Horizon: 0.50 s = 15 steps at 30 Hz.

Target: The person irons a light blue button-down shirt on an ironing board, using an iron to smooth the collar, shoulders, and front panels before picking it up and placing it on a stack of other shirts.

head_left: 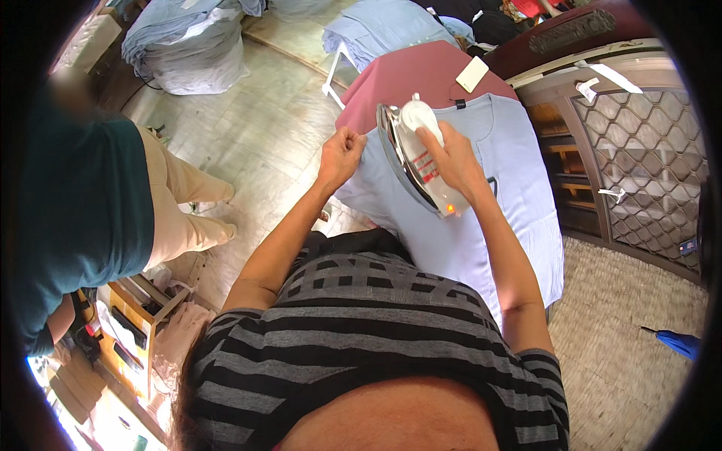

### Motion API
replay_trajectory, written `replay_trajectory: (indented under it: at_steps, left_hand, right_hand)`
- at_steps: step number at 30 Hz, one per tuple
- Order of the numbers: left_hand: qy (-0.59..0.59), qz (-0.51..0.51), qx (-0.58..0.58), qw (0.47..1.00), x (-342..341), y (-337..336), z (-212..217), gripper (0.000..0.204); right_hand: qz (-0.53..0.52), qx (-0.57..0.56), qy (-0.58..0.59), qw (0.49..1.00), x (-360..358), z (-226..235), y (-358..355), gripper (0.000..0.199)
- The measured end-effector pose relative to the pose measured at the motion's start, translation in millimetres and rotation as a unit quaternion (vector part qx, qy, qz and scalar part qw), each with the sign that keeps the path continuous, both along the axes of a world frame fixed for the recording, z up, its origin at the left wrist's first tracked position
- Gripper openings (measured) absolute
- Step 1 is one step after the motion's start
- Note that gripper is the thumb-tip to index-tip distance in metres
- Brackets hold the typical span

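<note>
A light blue shirt lies spread over an ironing board with a dusty red cover. My right hand is closed round the handle of a white steam iron. The iron's silver edge faces left, its tip points away from me, and an orange light glows at its heel. My right palm hides part of the handle. At the board's left edge, my left hand is closed in a pinch at the shirt's border. The cloth between those fingers is mostly hidden.
A white box rests on the board's far end. Folded blue garments lie beyond it, and a large wrapped garment pile stands far left. A person in a green top stands at left. A lattice-door cabinet borders the right side.
</note>
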<state>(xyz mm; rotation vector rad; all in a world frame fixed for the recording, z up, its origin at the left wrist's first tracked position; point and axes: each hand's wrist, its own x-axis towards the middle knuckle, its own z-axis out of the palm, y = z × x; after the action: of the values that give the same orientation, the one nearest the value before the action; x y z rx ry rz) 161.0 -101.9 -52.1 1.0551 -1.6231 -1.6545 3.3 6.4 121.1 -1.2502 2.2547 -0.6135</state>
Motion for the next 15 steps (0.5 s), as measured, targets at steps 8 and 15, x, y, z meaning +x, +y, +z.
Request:
replay_trajectory:
  at_steps: [8,15]
  left_hand:
    - [0.061,-0.048,0.067,0.995,-5,-9,-14,0.02]
    - [0.092,-0.062,0.092,0.99,-1,-9,-9,0.016]
  right_hand:
    - [0.025,-0.015,0.01,1.0,4,-4,-16,0.046]
    - [0.022,-0.063,0.036,0.997,-1,-12,-29,0.045]
